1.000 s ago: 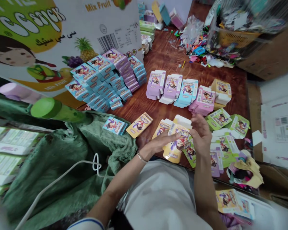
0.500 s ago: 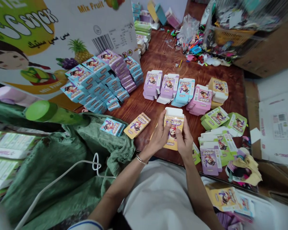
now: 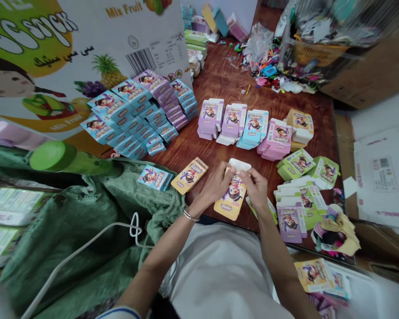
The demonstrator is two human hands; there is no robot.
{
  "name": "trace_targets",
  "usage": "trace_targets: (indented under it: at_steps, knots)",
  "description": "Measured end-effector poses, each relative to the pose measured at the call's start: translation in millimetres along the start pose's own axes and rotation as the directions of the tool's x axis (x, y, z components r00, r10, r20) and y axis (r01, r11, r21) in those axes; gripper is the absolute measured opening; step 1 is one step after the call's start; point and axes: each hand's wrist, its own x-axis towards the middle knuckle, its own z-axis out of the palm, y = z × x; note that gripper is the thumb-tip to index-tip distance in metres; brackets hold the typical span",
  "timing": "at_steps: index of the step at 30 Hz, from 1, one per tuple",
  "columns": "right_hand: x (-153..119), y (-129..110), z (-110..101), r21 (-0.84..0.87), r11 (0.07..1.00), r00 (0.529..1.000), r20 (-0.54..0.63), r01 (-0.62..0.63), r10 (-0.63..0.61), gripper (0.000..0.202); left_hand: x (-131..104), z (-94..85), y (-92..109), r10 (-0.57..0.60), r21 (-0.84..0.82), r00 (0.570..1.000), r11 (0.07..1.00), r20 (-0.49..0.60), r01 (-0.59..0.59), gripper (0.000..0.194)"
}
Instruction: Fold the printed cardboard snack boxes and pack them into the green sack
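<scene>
Your left hand and right hand both hold the yellow box, over the table's near edge, thumbs close to its white flap. Expect thin card: light, fairly stiff, quick to crease, perhaps slightly slippery where it shines. Grip the side edges near the flap and press gently, as the middle could dent; whether anything is inside, you can't tell. At the far right, the basket is heaped with small mixed pieces; the white tub low on your right holds yellow, blue and purple cartons.
</scene>
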Motion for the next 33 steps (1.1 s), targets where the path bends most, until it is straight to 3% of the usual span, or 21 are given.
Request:
trace_targets:
  at_steps: [3, 5, 8, 11, 13, 16, 19, 23, 26, 28, 31, 33]
  knots:
    - [5.8, -0.3, 0.0, -0.215, 0.971, 0.961, -0.229, 0.105, -0.155, 0.038, -1.6, -3.2, 0.4, 0.234, 0.242, 0.967, 0.937, 0.103, -0.253, 0.080]
    - [6.3, 0.3, 4.7, -0.268, 0.955, 0.916, -0.338, 0.128, -0.218, 0.038, -1.7, -0.3, -2.1, 0.308, 0.399, 0.948, 0.861, 0.085, -0.316, 0.094]
    - [3.4, 3.5, 16.9, -0.296, 0.930, 0.882, -0.349, 0.217, -0.317, 0.053, 0.0, 7.4, -8.4, 0.262, 0.497, 0.964, 0.843, -0.047, -0.205, 0.082]
    - [3.2, 7.0, 26.6, -0.191, 0.914, 0.878, -0.266, 0.357, -0.398, 0.030, 0.0, 12.6, -14.1, 0.226, 0.536, 0.959, 0.838, -0.171, -0.102, 0.070]
    - [7.2, 7.6, 28.5, -0.070, 0.944, 0.919, -0.218, 0.322, -0.329, 0.022, -2.2, 14.0, -16.5, 0.214, 0.571, 0.949, 0.819, -0.229, -0.047, 0.066]
    - [17.6, 7.8, 26.8, 0.052, 0.993, 0.985, -0.146, 0.101, -0.093, 0.026, -6.6, 15.0, -18.7, 0.189, 0.611, 0.959, 0.791, -0.209, -0.022, 0.066]
    - [26.0, 11.9, 26.0, 0.212, 0.975, 0.981, -0.164, -0.065, 0.101, 0.034, -9.2, 16.1, -20.0, 0.169, 0.601, 0.973, 0.798, -0.155, -0.043, 0.067]
    - [22.1, 21.3, 28.3, 0.430, 0.890, 0.954, -0.174, -0.151, 0.245, 0.039, -10.7, 16.7, -19.7, 0.174, 0.591, 0.975, 0.804, -0.135, -0.062, 0.066]
    - [8.3, 25.3, 29.4, 0.344, 0.935, 0.990, -0.069, -0.093, 0.124, 0.044, -12.7, 16.2, -18.6, 0.163, 0.619, 0.978, 0.784, -0.134, -0.045, 0.068]
    - [-0.6, 26.0, 30.2, 0.191, 0.980, 0.998, -0.005, 0.055, -0.055, 0.043, -15.3, 14.9, -17.9, 0.159, 0.639, 0.980, 0.768, -0.122, -0.045, 0.070]
    - [-5.1, 27.1, 30.7, 0.001, 0.951, 0.949, 0.067, 0.309, -0.308, 0.038, -21.5, 7.4, -17.2, 0.137, 0.675, 0.985, 0.737, -0.105, -0.030, 0.075]
    - [-1.4, 30.6, 28.6, -0.081, 0.916, 0.916, 0.113, 0.394, -0.384, 0.034, -27.2, -4.0, -18.9, 0.124, 0.719, 0.986, 0.695, -0.114, -0.004, 0.074]
